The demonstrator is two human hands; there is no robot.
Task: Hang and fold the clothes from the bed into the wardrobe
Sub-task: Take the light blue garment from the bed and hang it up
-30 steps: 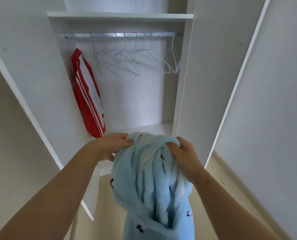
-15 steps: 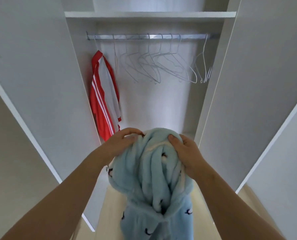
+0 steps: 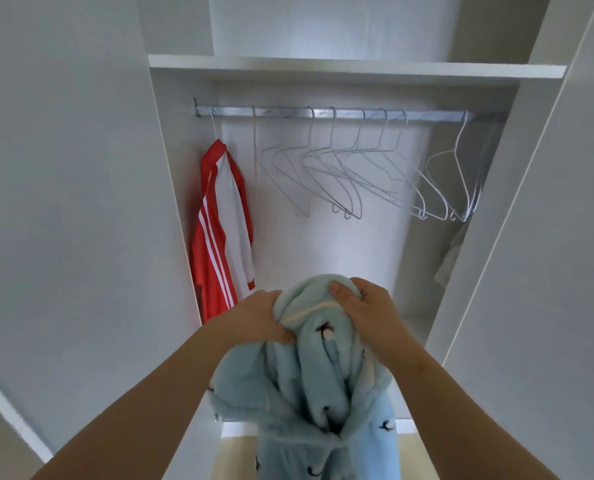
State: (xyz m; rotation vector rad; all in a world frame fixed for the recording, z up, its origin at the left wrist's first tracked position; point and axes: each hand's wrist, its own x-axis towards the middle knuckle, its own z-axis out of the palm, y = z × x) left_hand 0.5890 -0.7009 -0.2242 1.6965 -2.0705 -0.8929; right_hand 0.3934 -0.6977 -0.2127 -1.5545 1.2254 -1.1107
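A fluffy light-blue garment [image 3: 309, 386] with small dark marks hangs bunched in front of the open white wardrobe [image 3: 354, 69]. My left hand [image 3: 257, 318] grips its top edge on the left, and my right hand [image 3: 361, 308] grips the top on the right, thumb over the fabric. Behind them a metal rail [image 3: 427, 115] carries several empty white wire hangers [image 3: 347, 181]. A red and white striped shirt [image 3: 222, 233] hangs at the rail's left end.
The wardrobe doors stand open on both sides, the left door [image 3: 67, 202] and the right door [image 3: 544, 237]. A pale cloth [image 3: 449, 261] hangs at the far right inside. Beige floor [image 3: 240, 455] shows below the garment.
The view has moved closer to the wardrobe and tilted up, so the rail and hangers look larger. Both hands have kept hold of the blue garment and lifted it slightly.
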